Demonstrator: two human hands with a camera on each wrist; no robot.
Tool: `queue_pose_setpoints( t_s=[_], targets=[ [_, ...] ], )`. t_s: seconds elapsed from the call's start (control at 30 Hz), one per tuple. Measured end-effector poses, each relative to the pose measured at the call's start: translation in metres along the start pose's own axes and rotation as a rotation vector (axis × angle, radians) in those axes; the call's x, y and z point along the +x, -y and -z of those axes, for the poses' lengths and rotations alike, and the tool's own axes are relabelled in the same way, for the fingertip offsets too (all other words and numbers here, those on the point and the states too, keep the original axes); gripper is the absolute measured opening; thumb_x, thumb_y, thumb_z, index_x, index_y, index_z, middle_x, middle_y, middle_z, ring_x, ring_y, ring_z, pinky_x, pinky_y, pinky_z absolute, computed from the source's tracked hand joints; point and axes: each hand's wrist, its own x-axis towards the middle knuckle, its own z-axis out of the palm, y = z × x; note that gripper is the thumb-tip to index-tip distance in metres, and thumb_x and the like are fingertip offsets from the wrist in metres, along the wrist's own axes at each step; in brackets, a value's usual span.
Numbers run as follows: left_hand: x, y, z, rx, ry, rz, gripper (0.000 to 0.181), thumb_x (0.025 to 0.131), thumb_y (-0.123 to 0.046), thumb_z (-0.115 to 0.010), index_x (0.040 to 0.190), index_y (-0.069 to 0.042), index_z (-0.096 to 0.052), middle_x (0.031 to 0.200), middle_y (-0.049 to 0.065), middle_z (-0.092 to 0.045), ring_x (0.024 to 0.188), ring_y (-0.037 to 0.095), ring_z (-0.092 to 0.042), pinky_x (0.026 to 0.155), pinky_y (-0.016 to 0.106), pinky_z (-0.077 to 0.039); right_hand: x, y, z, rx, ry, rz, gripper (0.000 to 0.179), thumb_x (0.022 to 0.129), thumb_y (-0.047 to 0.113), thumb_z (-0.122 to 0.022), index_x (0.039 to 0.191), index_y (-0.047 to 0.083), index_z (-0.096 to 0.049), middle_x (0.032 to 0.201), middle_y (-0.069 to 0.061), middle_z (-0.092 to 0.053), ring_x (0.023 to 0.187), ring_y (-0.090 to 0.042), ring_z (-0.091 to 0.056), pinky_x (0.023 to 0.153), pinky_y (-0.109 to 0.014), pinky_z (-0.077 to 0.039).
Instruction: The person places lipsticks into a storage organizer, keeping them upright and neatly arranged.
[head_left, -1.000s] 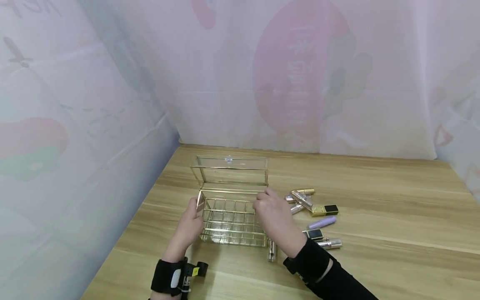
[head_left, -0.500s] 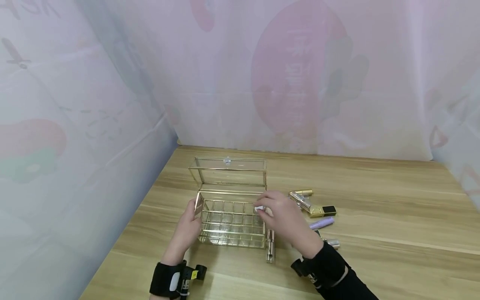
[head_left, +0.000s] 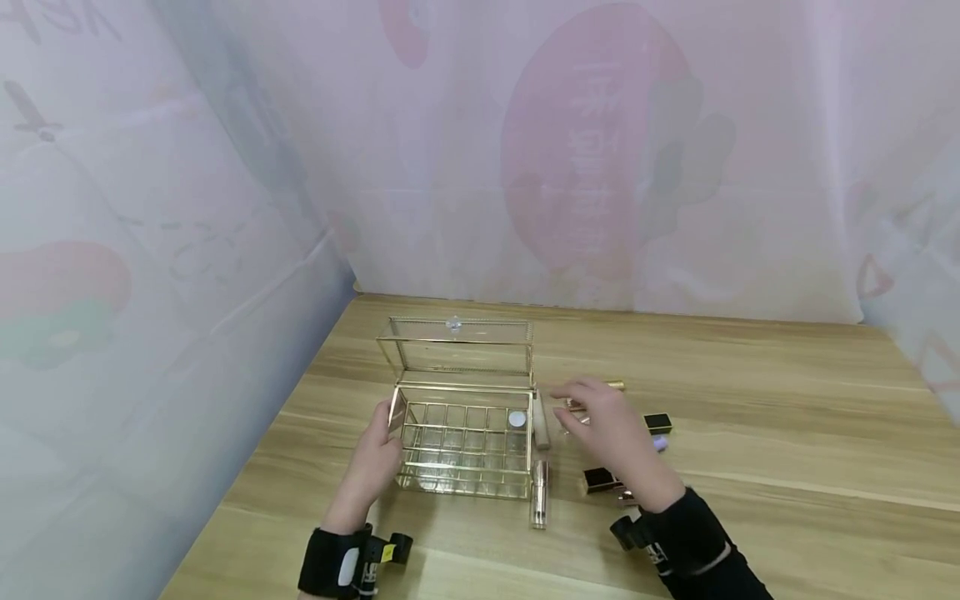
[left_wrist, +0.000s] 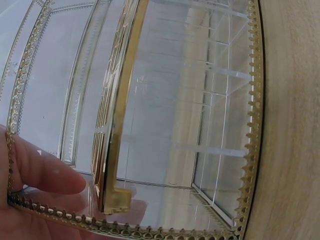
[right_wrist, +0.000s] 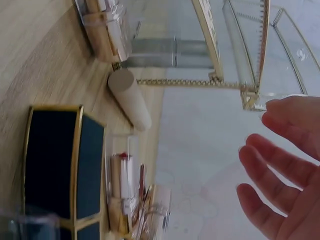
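Observation:
My left hand (head_left: 372, 457) grips the left end of a clear glass box (left_wrist: 150, 200) with gold edging. The box's lid (head_left: 465, 332) is tilted up at the back. A gold wire grid (head_left: 450, 433) divides the inside, and a round white-topped tube (head_left: 517, 419) stands in its back right compartment. My right hand (head_left: 615, 429) hovers right of the box over loose lipsticks, thumb and fingers spread, holding nothing. In the right wrist view its fingers (right_wrist: 272, 175) point toward the box corner. A beige tube (right_wrist: 129, 100) lies along the box's right side.
A clear-capped lipstick (head_left: 539, 496) lies by the box's front right corner. Under and around the right hand are a black-capped lipstick (head_left: 602, 480), a gold one with a black cap (head_left: 657, 423) and a purple tube (head_left: 660, 443). Printed cloth (head_left: 435, 233) hangs behind the table (head_left: 787, 433).
My right hand has let go of the white-topped tube in the back right compartment and moved right, over the loose lipsticks. My left hand still grips the box.

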Motion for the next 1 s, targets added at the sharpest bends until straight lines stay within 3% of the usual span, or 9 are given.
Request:
queue_pose_setpoints(
  t_s=[0.27,0.43,0.53,0.63,0.77,0.9,1.0],
  targets=[
    [0.001,-0.003,-0.001,0.004,0.002,-0.006,0.06,0.084,0.012,-0.033,0.142,0.005,-0.026,0.146,0.03,-0.033,0.131,0.043,-0.029,0.106,0.063,-0.025,-0.008,-0.023,0.008,-0.021,0.066,-0.206,0.033,0.081,0.024,-0.072,0.111,0.009,-0.07,0.116,-0.013,-0.065,0.093,-0.029,-0.062,0.073,-0.048,-0.056],
    [0.001,-0.001,-0.001,0.014,-0.001,-0.005,0.06,0.083,0.012,-0.034,0.142,0.005,-0.027,0.146,0.03,-0.032,0.131,0.044,-0.027,0.107,0.063,-0.022,-0.012,-0.037,0.008,-0.011,0.083,-0.277,0.037,0.079,0.02,-0.073,0.114,0.006,-0.068,0.122,-0.02,-0.062,0.099,-0.036,-0.059,0.079,-0.055,-0.052],
    [0.0,0.0,-0.001,0.018,-0.007,-0.004,0.06,0.083,0.012,-0.034,0.142,0.005,-0.027,0.145,0.03,-0.033,0.131,0.044,-0.028,0.107,0.063,-0.022,-0.014,-0.043,0.007,-0.018,0.093,-0.306,0.04,0.079,0.019,-0.073,0.116,0.004,-0.066,0.124,-0.023,-0.059,0.093,-0.034,-0.06,0.075,-0.053,-0.053],
    [-0.001,0.0,-0.001,0.014,-0.015,-0.008,0.06,0.082,0.012,-0.034,0.142,0.006,-0.028,0.145,0.031,-0.034,0.13,0.043,-0.028,0.108,0.063,-0.022,-0.016,-0.046,0.007,0.027,0.129,-0.367,0.045,0.08,0.017,-0.072,0.121,0.002,-0.062,0.13,-0.024,-0.053,0.073,-0.027,-0.063,0.06,-0.042,-0.058],
    [-0.001,0.0,-0.001,0.017,-0.027,-0.006,0.06,0.081,0.012,-0.034,0.141,0.007,-0.028,0.144,0.032,-0.035,0.13,0.044,-0.028,0.108,0.063,-0.021,-0.017,-0.047,0.008,0.118,0.17,-0.471,0.049,0.083,0.013,-0.07,0.128,0.0,-0.055,0.133,-0.027,-0.048,0.046,-0.015,-0.061,0.037,-0.026,-0.054],
    [-0.002,0.0,0.0,0.019,-0.028,0.004,0.06,0.082,0.012,-0.034,0.141,0.007,-0.028,0.144,0.032,-0.035,0.131,0.044,-0.028,0.108,0.063,-0.021,-0.018,-0.049,0.009,0.083,0.176,-0.524,0.05,0.082,0.013,-0.07,0.128,0.0,-0.056,0.125,-0.027,-0.055,0.044,-0.013,-0.062,0.044,-0.03,-0.054],
    [-0.002,0.0,0.0,0.007,-0.026,0.003,0.061,0.081,0.012,-0.033,0.142,0.007,-0.027,0.145,0.031,-0.034,0.131,0.042,-0.027,0.109,0.062,-0.021,-0.018,-0.051,0.009,-0.009,0.176,-0.521,0.049,0.08,0.016,-0.072,0.125,0.0,-0.059,0.117,-0.024,-0.062,0.055,-0.015,-0.065,0.053,-0.037,-0.052]
  ],
)
